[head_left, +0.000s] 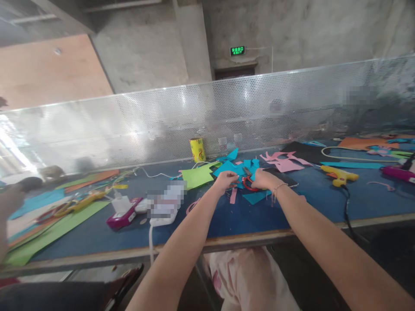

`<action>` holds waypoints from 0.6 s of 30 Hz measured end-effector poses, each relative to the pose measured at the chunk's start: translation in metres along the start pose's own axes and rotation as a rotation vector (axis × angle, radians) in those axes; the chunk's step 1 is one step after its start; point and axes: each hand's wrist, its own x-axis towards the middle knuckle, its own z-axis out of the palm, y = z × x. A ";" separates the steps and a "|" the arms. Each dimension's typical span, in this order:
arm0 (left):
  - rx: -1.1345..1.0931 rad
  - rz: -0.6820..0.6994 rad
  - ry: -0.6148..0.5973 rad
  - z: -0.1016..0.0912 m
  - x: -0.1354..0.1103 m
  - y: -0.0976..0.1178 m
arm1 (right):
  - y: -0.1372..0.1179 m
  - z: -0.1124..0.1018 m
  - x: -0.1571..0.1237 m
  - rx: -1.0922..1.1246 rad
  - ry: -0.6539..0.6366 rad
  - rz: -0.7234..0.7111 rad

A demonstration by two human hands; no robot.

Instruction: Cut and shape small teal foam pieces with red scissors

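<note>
My left hand [226, 181] is over the desk with its fingers pinched together. Whatever is between the fingertips is too small to make out. Close by on the right, my right hand [265, 180] has its fingers curled at the red-handled scissors [249, 185], which it appears to grip; the fingertips are partly hidden. Blue paper pieces [229, 167] lie just beyond and between both hands. A small pink strip [233, 195] rests below my left hand, and a blue scrap [257, 197] is under my right wrist.
A lime-green sheet [196, 176] and yellow roll [198, 150] are behind on the left. Pink cutouts [285, 162] and a yellow glue gun [340, 175] sit to the right. On the left are a white power strip [168, 205], a purple-edged socket [125, 214] and another person's arm [8, 211].
</note>
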 end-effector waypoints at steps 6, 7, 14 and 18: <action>-0.160 0.071 0.142 -0.001 0.004 0.004 | 0.003 -0.002 -0.003 0.160 -0.009 0.068; -0.185 0.083 0.161 -0.002 0.004 0.004 | 0.004 -0.003 -0.002 0.198 0.002 0.094; -0.317 0.161 0.208 -0.004 0.007 0.009 | 0.006 -0.002 0.010 0.660 0.118 0.114; -0.403 0.175 0.209 -0.005 0.003 0.014 | 0.004 0.000 0.013 0.783 0.189 -0.048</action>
